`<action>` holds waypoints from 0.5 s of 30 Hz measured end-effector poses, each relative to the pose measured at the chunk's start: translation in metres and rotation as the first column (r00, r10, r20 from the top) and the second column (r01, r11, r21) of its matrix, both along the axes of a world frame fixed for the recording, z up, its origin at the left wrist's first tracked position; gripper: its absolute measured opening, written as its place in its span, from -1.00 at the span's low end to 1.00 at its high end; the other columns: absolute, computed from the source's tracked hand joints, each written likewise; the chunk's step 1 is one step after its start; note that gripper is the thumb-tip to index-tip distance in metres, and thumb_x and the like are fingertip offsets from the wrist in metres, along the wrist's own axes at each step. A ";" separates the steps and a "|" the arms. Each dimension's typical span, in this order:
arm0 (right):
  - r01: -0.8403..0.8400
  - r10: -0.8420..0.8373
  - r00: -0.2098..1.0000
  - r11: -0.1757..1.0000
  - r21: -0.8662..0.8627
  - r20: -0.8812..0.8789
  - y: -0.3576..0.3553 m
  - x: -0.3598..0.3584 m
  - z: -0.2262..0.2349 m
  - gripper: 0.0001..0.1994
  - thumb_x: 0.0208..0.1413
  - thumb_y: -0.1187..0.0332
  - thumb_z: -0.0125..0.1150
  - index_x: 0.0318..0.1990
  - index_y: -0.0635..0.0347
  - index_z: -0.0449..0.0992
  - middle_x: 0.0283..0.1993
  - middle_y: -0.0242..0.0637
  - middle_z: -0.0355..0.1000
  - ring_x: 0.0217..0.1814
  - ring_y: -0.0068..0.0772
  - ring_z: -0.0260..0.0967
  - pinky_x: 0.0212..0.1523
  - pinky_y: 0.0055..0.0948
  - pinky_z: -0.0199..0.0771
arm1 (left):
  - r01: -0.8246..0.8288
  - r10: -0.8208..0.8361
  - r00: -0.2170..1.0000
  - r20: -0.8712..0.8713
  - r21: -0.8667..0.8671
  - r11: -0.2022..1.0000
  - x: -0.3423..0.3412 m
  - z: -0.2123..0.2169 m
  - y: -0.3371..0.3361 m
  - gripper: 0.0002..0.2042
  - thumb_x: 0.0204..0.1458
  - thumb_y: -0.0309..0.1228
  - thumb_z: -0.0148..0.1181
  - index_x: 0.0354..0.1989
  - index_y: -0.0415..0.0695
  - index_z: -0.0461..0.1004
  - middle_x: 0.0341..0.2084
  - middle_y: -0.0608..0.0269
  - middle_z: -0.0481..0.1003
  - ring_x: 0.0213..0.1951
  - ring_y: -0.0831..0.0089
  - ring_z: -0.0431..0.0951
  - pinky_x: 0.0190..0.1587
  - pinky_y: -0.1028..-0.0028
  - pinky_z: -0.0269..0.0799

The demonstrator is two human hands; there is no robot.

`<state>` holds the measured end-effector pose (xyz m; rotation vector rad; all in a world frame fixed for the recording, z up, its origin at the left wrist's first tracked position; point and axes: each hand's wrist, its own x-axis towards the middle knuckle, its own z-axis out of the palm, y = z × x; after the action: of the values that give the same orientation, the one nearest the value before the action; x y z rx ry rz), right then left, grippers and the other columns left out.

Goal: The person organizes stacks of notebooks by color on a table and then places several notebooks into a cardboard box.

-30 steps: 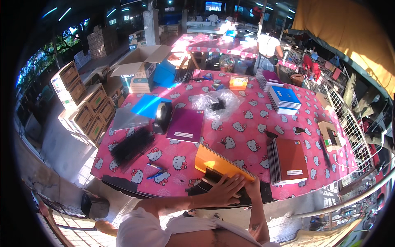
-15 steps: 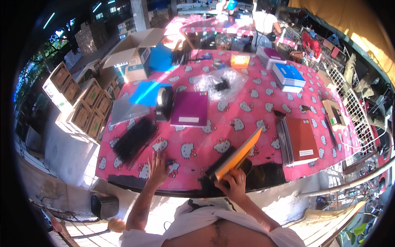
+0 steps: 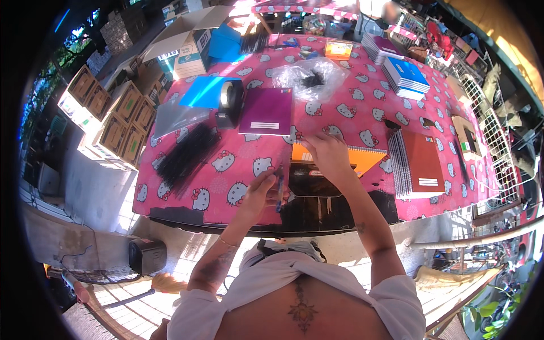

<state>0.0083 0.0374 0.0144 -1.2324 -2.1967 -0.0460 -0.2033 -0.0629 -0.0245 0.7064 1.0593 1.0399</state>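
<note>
A wide table (image 3: 175,215) is covered by a pink cloth (image 3: 314,122) printed with white cat faces and red bows, while a dark, worn-looking strip is exposed along its near edge. At the centre of the frame an orange spiral notebook (image 3: 368,161) is placed close to that strip; its upper part is touched by the right hand (image 3: 328,153), whose fingers are bent over the edge — whether it is gripped cannot be told. Just left of it, a slim blue tool (image 3: 280,190) is held between thumb and fingers by the left hand (image 3: 262,192), above the cloth. Loose black strips (image 3: 190,158) are spread at the left of the table, with a purple notebook (image 3: 266,113), a tape dispenser (image 3: 229,105) and a blue sheet (image 3: 205,90) beyond. A crumpled clear bag (image 3: 334,76) is seen at upper centre, blue notebooks (image 3: 405,73) are stacked at upper right, and reddish-brown notebooks (image 3: 424,164) at right. The room is filled at upper left by an open carton (image 3: 192,59), with stacked boxes (image 3: 127,116) below it; a white wire grid (image 3: 493,136) is stood along the right — sunlight is thrown across the floor (image 3: 195,249) at lower left, near a black bin (image 3: 146,256) and a broom (image 3: 168,283).
</note>
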 end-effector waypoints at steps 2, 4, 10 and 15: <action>-0.042 0.055 0.992 0.993 0.112 -0.116 0.000 -0.005 0.000 -0.86 0.02 0.27 0.29 -0.35 0.10 0.53 -0.47 -0.37 0.46 -0.41 -0.22 0.48 -0.31 -0.26 0.45 | -0.012 0.017 0.995 0.101 -0.054 0.998 0.012 0.009 0.002 -0.61 0.26 -0.22 -0.01 0.14 -0.23 0.29 -0.29 0.06 0.56 -0.25 0.23 0.65 -0.26 0.35 0.62; -0.044 0.047 0.988 0.999 0.025 -0.150 -0.002 -0.003 0.004 -0.87 0.01 0.28 0.30 -0.34 0.08 0.53 -0.41 -0.35 0.46 -0.37 -0.19 0.49 -0.33 -0.25 0.46 | 0.064 -0.061 0.975 0.215 -0.006 0.998 0.019 0.016 0.011 -0.66 0.28 -0.22 -0.02 0.05 -0.23 0.28 -0.26 -0.05 0.55 -0.18 0.10 0.64 -0.18 0.18 0.60; -0.029 0.027 0.979 1.000 -0.003 -0.204 -0.004 -0.009 0.002 -0.84 -0.03 0.30 0.33 -0.31 0.05 0.51 -0.37 -0.33 0.45 -0.38 -0.15 0.48 -0.38 -0.20 0.48 | 0.029 -0.045 0.961 0.274 0.063 0.998 0.028 0.016 0.033 -0.65 0.29 -0.20 -0.06 0.03 -0.25 0.28 -0.22 -0.12 0.55 -0.18 0.04 0.64 -0.20 0.19 0.61; -0.013 0.014 0.981 1.000 0.006 -0.194 -0.003 -0.007 0.000 -0.84 -0.05 0.32 0.34 -0.32 0.07 0.49 -0.38 -0.33 0.45 -0.36 -0.15 0.48 -0.35 -0.22 0.48 | 0.030 -0.045 0.956 0.292 0.054 0.998 0.031 0.016 0.035 -0.65 0.29 -0.20 -0.07 0.03 -0.26 0.28 -0.22 -0.13 0.55 -0.20 0.03 0.64 -0.22 0.21 0.62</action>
<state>0.0017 0.0340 0.0143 -1.1683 -2.0349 0.0713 -0.1720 -0.0280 -0.0086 0.5878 0.7634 1.1027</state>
